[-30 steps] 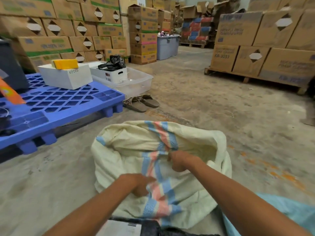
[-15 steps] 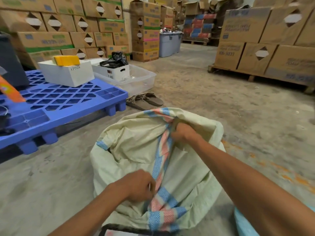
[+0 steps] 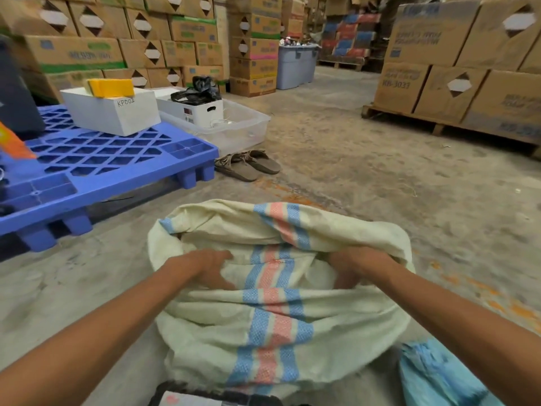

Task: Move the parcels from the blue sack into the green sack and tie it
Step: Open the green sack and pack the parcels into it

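Ahead: pale striped sack point(image 3: 278, 326) fills the middle of the floor point(image 3: 380, 177) — mouth held apart by left hand point(image 3: 205, 268) and right hand point(image 3: 354, 268), passage down between them.
Left: blue pallet point(image 3: 96, 171) near the sack, with white box point(image 3: 114, 112) on top; narrow strip of bare floor between.
Beyond the sack: pair of sandals point(image 3: 248, 167) and clear tub point(image 3: 234, 130) beside the pallet corner.
Right: open floor — wide and bare up to the wooden pallet of cartons point(image 3: 468, 83).
Near right: blue sack point(image 3: 433, 376) just beside the striped one.
Near edge: dark parcel point(image 3: 210, 398) against the sack's base.
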Tool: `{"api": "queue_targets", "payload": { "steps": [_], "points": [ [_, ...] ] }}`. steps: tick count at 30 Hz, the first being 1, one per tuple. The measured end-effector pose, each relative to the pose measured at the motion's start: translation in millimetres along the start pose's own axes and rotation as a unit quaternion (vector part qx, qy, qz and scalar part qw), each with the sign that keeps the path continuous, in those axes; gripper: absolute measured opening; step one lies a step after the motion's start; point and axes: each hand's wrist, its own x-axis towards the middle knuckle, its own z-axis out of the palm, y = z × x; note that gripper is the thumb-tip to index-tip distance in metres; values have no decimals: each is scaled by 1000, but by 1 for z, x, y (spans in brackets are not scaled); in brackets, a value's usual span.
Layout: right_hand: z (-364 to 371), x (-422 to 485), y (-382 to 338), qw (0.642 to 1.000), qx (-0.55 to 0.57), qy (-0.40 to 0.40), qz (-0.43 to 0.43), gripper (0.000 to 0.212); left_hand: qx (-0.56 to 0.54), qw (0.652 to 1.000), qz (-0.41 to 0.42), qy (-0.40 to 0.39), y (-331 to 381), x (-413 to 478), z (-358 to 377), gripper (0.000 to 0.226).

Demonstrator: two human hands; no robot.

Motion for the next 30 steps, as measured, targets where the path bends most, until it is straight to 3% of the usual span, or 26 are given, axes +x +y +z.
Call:
{"api": "queue_targets", "payload": {
  "steps": [2, 4, 6, 8, 10, 12, 15, 17, 19, 22, 25, 30],
  "points": [
    [-25, 9, -17, 997, 81, -10, -9, 78, -101, 992, 46, -64, 35, -14, -2, 86],
    [-49, 13, -30, 987, 160, 4, -1, 58, -98, 984, 97, -111, 64, -29, 8, 86],
    [-70, 22, -32, 975, 191, 116, 5, 52, -31, 981, 109, -158, 80, -39, 23, 95],
    [-84, 33, -24, 950, 225, 215, 18, 68, 38, 974, 103, -197, 82, -40, 39, 100],
    [-93, 47, -13, 931, 271, 244, 36, 96, 73, 970, 98, -209, 76, -37, 49, 107],
    [-99, 55, -6, 931, 291, 219, 29, 89, 83, 976, 103, -175, 68, -35, 50, 110],
    [-95, 39, -15, 937, 256, 236, 20, 65, 70, 990, 122, -23, 53, -32, 41, 107],
    [-73, 19, -25, 958, 176, 227, 20, 82, 73, 990, 108, 51, 38, -25, 34, 118],
    [-42, -9, -33, 984, 49, 168, 45, 110, 132, 990, 43, 38, 17, -16, 33, 129],
    [-3, -29, -20, 989, -70, 93, 90, 113, 184, 982, -48, -10, -11, -6, 38, 115],
    [8, -31, -2, 994, -21, 92, 63, 101, 142, 989, -39, 10, -10, -6, 34, 106],
    [-8, -66, -2, 964, 155, 217, -14, 72, 94, 991, 23, 90, 30, -38, -7, 96]
  ]
}}
